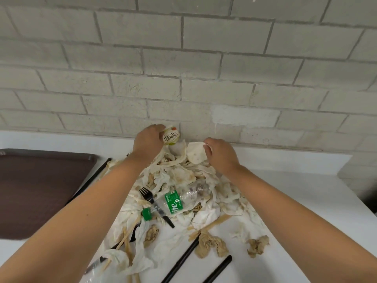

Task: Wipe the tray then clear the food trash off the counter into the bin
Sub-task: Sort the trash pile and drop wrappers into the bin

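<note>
A heap of stained white napkins [179,176] covers the white counter [295,180] in front of me. On it lie a clear plastic bottle with a green label [175,201] and a black plastic fork [146,195]. At the back of the heap, by the wall, my left hand [148,142] grips a small paper cup printed "Hello Summer" [171,135]. My right hand [221,153] pinches a white napkin [195,153] at the heap's far edge. The brown tray [36,190] lies on the counter to the left.
Crumpled brown paper balls [212,245] [258,245], black straws [181,260] [219,268] and wooden sticks [127,240] lie at the near side of the heap. A grey brick wall [183,68] stands right behind the counter. The counter steps back at the right [346,166].
</note>
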Available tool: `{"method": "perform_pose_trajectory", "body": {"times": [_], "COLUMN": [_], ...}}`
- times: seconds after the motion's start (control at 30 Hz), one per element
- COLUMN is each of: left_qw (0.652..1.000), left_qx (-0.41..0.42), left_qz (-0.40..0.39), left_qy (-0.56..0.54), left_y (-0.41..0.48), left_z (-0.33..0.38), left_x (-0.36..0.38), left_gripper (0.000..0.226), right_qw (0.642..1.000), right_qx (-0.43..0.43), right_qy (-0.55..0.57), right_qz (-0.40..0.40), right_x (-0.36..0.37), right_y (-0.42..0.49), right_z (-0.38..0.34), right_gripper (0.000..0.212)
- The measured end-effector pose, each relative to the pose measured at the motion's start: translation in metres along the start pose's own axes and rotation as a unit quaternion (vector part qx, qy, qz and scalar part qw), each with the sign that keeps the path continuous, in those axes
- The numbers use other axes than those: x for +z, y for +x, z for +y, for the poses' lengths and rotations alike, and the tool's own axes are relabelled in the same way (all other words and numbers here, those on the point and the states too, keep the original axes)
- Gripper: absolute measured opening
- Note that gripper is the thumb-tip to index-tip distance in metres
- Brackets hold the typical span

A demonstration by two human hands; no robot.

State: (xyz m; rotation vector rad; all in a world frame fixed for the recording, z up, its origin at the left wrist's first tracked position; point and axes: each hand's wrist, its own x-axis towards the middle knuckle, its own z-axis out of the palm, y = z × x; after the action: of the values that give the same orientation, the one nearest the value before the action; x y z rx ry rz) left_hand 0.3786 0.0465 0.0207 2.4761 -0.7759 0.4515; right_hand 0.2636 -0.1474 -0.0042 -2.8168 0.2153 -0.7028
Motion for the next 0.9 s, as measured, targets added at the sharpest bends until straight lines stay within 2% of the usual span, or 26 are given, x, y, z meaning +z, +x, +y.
{"method": "perform_pose_trajectory", "body": {"times": [0.1,0.2,0.37,0.5,0.57,0.63,0.7,0.83,0.9], "left_qw": [0.997,0.994,0.988,0.962,0.942,0.915,0.89,0.829,0.823], "left_qx": [-0.022,-0.049,-0.08,-0.112,-0.12,-0.126,-0.134,-0.183,-0.182], "left_qz": [0.029,0.034,0.022,-0.015,-0.039,-0.071,-0.111,-0.237,-0.287], "left_qy": [-0.069,-0.088,-0.129,-0.247,-0.311,-0.377,-0.42,-0.473,-0.455], "left_y": [-0.004,-0.012,-0.04,-0.084,-0.113,-0.148,-0.186,-0.272,-0.318], "left_z": [0.004,0.016,0.043,0.084,0.11,0.138,0.166,0.227,0.257], "left_x": [-0.013,-0.027,-0.047,-0.057,-0.057,-0.055,-0.047,-0.021,-0.01], "left_gripper": [0.03,0.033,0.033,0.026,0.019,0.017,0.019,0.027,0.026], "right_qw": [0.999,0.998,0.984,0.931,0.892,0.846,0.819,0.779,0.761], "right_qx": [-0.003,0.022,0.144,0.262,0.312,0.356,0.388,0.444,0.471], "right_qy": [0.019,0.044,0.104,0.248,0.326,0.397,0.422,0.442,0.441], "right_qz": [0.03,0.037,0.031,0.048,0.036,0.026,0.008,-0.04,-0.062], "right_x": [-0.013,-0.027,-0.064,-0.091,-0.103,-0.119,-0.136,-0.168,-0.183], "right_y": [-0.003,-0.013,-0.051,-0.111,-0.148,-0.191,-0.239,-0.348,-0.408], "right_z": [-0.004,-0.006,-0.008,0.002,0.007,0.011,0.018,0.043,0.056], "right_gripper": [0.026,0.031,0.034,0.027,0.025,0.032,0.032,0.025,0.025]}}
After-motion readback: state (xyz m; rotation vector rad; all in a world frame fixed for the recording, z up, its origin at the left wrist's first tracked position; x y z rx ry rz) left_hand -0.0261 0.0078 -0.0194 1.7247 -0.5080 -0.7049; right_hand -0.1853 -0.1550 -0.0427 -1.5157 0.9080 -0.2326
